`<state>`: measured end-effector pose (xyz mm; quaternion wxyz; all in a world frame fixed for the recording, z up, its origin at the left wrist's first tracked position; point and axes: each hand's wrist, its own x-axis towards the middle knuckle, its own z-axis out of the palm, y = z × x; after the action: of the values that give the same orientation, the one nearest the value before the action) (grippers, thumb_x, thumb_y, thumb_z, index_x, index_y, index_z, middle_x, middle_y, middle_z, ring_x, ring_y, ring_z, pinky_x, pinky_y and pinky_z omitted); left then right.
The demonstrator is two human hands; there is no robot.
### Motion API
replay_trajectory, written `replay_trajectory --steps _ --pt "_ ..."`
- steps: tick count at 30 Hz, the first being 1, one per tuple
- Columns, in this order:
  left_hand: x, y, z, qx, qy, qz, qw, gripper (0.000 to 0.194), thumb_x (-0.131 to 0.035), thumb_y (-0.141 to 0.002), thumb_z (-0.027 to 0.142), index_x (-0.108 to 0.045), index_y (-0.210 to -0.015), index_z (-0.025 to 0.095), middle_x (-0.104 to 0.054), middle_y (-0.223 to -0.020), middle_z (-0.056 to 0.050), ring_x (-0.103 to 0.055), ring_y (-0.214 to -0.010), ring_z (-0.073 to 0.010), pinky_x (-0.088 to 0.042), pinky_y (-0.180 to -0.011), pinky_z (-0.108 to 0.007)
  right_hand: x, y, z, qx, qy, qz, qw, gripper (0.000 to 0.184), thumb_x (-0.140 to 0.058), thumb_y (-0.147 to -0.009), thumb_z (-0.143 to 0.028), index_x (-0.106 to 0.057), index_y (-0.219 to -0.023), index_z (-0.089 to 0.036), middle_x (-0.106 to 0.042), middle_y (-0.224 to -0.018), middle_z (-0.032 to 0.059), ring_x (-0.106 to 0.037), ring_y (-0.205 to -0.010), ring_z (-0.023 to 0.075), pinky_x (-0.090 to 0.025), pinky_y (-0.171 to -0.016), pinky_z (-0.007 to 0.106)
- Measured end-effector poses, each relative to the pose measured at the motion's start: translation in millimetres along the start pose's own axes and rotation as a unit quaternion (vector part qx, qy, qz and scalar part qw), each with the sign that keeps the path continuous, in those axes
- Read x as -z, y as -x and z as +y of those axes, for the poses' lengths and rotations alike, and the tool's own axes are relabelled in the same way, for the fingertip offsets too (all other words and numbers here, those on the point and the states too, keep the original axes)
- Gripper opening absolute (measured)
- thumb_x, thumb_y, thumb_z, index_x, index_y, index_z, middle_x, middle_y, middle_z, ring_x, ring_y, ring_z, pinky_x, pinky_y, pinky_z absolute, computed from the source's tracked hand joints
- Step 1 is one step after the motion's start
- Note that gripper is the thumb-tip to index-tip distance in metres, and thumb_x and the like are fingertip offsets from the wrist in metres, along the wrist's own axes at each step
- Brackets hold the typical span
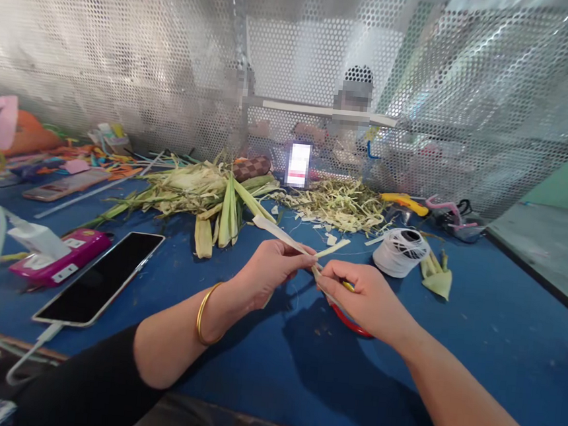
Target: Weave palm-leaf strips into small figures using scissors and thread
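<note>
My left hand (pixel 272 269), with a gold bangle at its wrist, pinches pale strips of corn husk (pixel 270 227) between thumb and fingers. One strip points up to the left, and a shorter one sticks out to the right. Close beside it, my right hand (pixel 363 296) is closed on the lower end of the husk, its thumb and forefinger pressed together. Beneath the right hand shows a curved red handle (pixel 354 323) with a bit of yellow; the rest is hidden, so I cannot tell whether it is held.
Behind my hands lie a heap of husks (pixel 187 188) and shredded scraps (pixel 339 204). A white thread spool (pixel 396 252) stands right, near a folded husk (pixel 436 274) and a yellow-handled tool (pixel 404 202). Left are a charging phone (pixel 102 280) and a magenta power strip (pixel 61 260). Perforated metal (pixel 129 47) screens the back.
</note>
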<state>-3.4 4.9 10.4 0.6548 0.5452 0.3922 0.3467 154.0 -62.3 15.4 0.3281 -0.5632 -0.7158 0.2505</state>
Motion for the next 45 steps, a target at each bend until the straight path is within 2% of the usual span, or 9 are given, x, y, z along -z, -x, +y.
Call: replay_trajectory --steps 6,12,23,30,32,35,38,41,45 --pt "-1.1 4.7 5.9 0.015 0.0 -0.019 1.0 0.023 -0.075 -0.061 0.032 -0.07 -0.07 0.012 -0.056 -0.056 0.001 -0.032 -0.044 -0.0038 -0.017 -0.042 -0.021 3.1 -3.7 11.2 0.105 0.148 0.19 0.965 0.018 -0.05 -0.09 -0.03 -0.063 -0.095 -0.02 -0.068 -0.095 0.0084 -0.061 -0.089 0.0226 -0.045 -0.077 0.034" --pt "0.6 5.2 6.8 0.019 -0.029 -0.041 0.999 0.026 -0.072 -0.064 0.038 -0.066 -0.065 0.012 -0.051 -0.052 0.003 -0.026 -0.042 -0.0034 -0.015 -0.043 -0.022 0.3 -8.0 21.2 0.133 0.216 0.09 0.963 0.02 -0.045 -0.094 -0.023 -0.064 -0.086 -0.023 -0.072 -0.084 0.002 -0.064 -0.081 0.0184 -0.032 -0.099 0.043" --pt "4.5 2.6 10.0 0.046 -0.122 -0.041 0.991 0.017 -0.071 -0.063 0.03 -0.064 -0.06 0.014 -0.046 -0.045 0.005 -0.031 -0.041 -0.005 -0.018 -0.042 -0.022 1.5 -5.3 17.0 0.158 0.279 0.121 0.939 0.028 -0.043 -0.091 -0.017 -0.067 -0.078 -0.022 -0.072 -0.075 0.0031 -0.061 -0.072 0.0184 -0.03 -0.099 0.041" --pt "6.0 0.3 12.6 0.048 -0.021 -0.039 0.998 0.022 -0.06 -0.078 0.031 -0.066 -0.067 0.013 -0.065 -0.069 -0.005 -0.048 -0.047 -0.0065 -0.027 -0.039 -0.019 2.9 -3.7 13.7 0.14 0.242 0.27 0.921 0.025 -0.047 -0.093 -0.032 -0.066 -0.101 -0.019 -0.067 -0.105 0.0124 -0.059 -0.098 0.0263 -0.04 -0.088 0.039" --pt "5.9 -0.1 11.3 0.041 -0.012 -0.026 0.999 0.018 -0.062 -0.076 0.028 -0.066 -0.068 0.012 -0.064 -0.069 -0.004 -0.049 -0.048 -0.0064 -0.028 -0.039 -0.018 0.5 -3.2 10.9 0.108 0.215 0.238 0.941 0.025 -0.047 -0.093 -0.035 -0.066 -0.087 -0.02 -0.069 -0.089 0.0085 -0.061 -0.086 0.0235 -0.04 -0.082 0.037" --pt "5.1 -0.7 6.9 0.02 -0.009 -0.004 1.0 0.015 -0.07 -0.07 0.027 -0.066 -0.07 0.012 -0.061 -0.063 -0.001 -0.048 -0.047 -0.0058 -0.027 -0.039 -0.018 -6.9 -3.7 8.0 0.059 0.164 0.095 0.98 0.03 -0.049 -0.091 -0.035 -0.059 -0.067 -0.021 -0.062 -0.067 0.0025 -0.057 -0.066 0.0176 -0.04 -0.066 0.03" --pt "4.4 -2.1 0.2 -0.003 -0.016 0.006 1.0 0.015 -0.072 -0.068 0.026 -0.067 -0.073 0.012 -0.06 -0.06 0.0 -0.049 -0.047 -0.0062 -0.03 -0.041 -0.018 -12.4 -4.7 7.2 0.073 0.13 0.016 0.989 0.032 -0.048 -0.089 -0.03 -0.051 -0.059 -0.02 -0.054 -0.06 0.0003 -0.051 -0.06 0.0145 -0.036 -0.058 0.026" --pt "3.7 -3.5 -4.5 -0.009 -0.022 0.01 1.0 0.016 -0.072 -0.069 0.027 -0.069 -0.075 0.012 -0.063 -0.063 -0.001 -0.052 -0.048 -0.0068 -0.032 -0.042 -0.018 -11.3 -5.9 9.6 0.046 0.092 0.024 0.994 0.034 -0.045 -0.089 -0.035 -0.052 -0.059 -0.02 -0.054 -0.061 0.0005 -0.051 -0.062 0.0146 -0.037 -0.059 0.026" --pt "0.8 -1.6 -3.5 0.012 -0.03 -0.019 0.999 0.022 -0.07 -0.075 0.034 -0.069 -0.076 0.012 -0.067 -0.066 -0.004 -0.059 -0.052 -0.0094 -0.038 -0.045 -0.019 -7.3 -8.0 14.8 -0.083 -0.055 0.109 0.989 0.036 -0.047 -0.086 -0.049 -0.063 -0.075 -0.02 -0.066 -0.076 0.0039 -0.059 -0.074 0.0186 -0.043 -0.066 0.028"
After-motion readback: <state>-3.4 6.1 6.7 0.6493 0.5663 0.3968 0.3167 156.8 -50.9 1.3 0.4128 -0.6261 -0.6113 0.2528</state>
